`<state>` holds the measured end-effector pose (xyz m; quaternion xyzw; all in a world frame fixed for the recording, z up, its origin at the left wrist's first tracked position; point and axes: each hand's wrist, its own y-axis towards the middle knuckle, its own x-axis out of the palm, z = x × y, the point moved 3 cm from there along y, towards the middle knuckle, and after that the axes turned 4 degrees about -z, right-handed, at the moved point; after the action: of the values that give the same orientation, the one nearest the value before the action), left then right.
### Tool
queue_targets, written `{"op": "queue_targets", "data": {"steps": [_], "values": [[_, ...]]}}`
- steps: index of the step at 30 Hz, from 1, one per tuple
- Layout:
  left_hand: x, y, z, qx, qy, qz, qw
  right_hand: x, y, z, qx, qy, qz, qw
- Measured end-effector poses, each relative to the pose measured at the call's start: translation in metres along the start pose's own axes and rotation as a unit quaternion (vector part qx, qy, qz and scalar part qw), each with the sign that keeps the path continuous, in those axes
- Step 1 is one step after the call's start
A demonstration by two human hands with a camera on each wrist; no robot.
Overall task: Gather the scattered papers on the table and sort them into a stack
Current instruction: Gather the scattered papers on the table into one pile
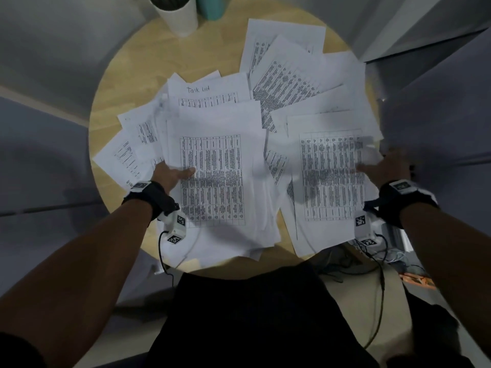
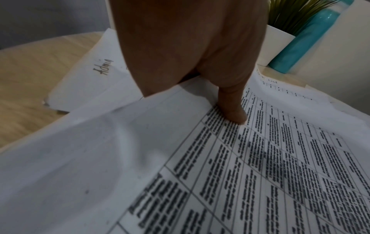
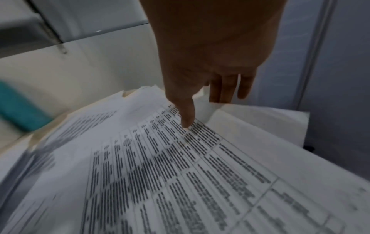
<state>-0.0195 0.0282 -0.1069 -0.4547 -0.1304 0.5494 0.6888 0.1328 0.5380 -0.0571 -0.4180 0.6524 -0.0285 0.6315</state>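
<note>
Left hand (image 1: 170,174) pinches left paper pile (image 1: 212,123): thumb on top, fingers hidden beneath. Right hand (image 1: 386,168) pinches right printed sheet (image 1: 329,181) edge: thumb above, fingers below.

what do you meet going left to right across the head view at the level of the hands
left hand → left printed sheet → right printed sheet → right hand

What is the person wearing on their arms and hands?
The left hand and right hand are ungloved, forearms uncovered. Each wrist carries a black strap with a white box-shaped camera module bearing black-and-white square markers; a thin black cable trails from each.
</note>
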Motion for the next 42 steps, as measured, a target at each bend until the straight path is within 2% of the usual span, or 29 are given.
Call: {"op": "queue_targets", "data": {"steps": [4,9,15,20,22,25,29,32,34,36,38,40,42], "values": [[0.002,-0.001,0.004,0.004,-0.003,0.005,1.000,0.010,-0.016,-0.004,-0.037,-0.004,-0.061,0.997],[0.000,0.004,0.000,0.007,-0.003,0.008,1.000,0.013,-0.036,-0.030,-0.108,-0.004,-0.076,0.991],[0.000,0.004,-0.003,0.024,-0.021,-0.005,0.999,-0.040,-0.070,-0.096,-0.204,0.055,0.058,0.976],[-0.002,-0.003,0.001,0.034,-0.029,0.001,0.999,-0.095,-0.102,-0.153,-0.292,0.135,0.133,0.937],[-0.002,-0.003,0.001,0.037,-0.036,-0.010,0.999,-0.107,-0.115,-0.166,-0.313,0.170,0.138,0.924],[0.000,-0.016,0.012,0.032,-0.050,-0.013,0.998,-0.085,-0.113,-0.178,-0.324,0.203,0.097,0.919],[0.000,-0.024,0.016,0.029,-0.070,-0.018,0.997,-0.008,-0.094,-0.180,-0.294,0.208,0.023,0.933],[0.002,-0.029,0.022,0.074,-0.123,-0.017,0.989,0.046,-0.087,-0.183,-0.245,0.223,-0.053,0.942],[0.002,-0.035,0.029,0.087,-0.123,-0.018,0.988,0.070,-0.090,-0.186,-0.214,0.196,-0.093,0.953],[0.007,-0.035,0.040,0.094,-0.144,-0.039,0.984,0.095,-0.078,-0.191,-0.240,0.163,-0.149,0.945],[0.007,-0.027,0.047,0.075,-0.189,-0.096,0.974,0.114,-0.068,-0.199,-0.284,0.077,-0.176,0.939],[0.005,-0.020,0.048,0.045,-0.201,-0.117,0.971,0.130,-0.058,-0.201,-0.327,-0.015,-0.155,0.932],[0.007,-0.013,0.051,0.071,-0.141,-0.139,0.978,0.139,-0.048,-0.203,-0.381,-0.035,-0.095,0.919]]}}
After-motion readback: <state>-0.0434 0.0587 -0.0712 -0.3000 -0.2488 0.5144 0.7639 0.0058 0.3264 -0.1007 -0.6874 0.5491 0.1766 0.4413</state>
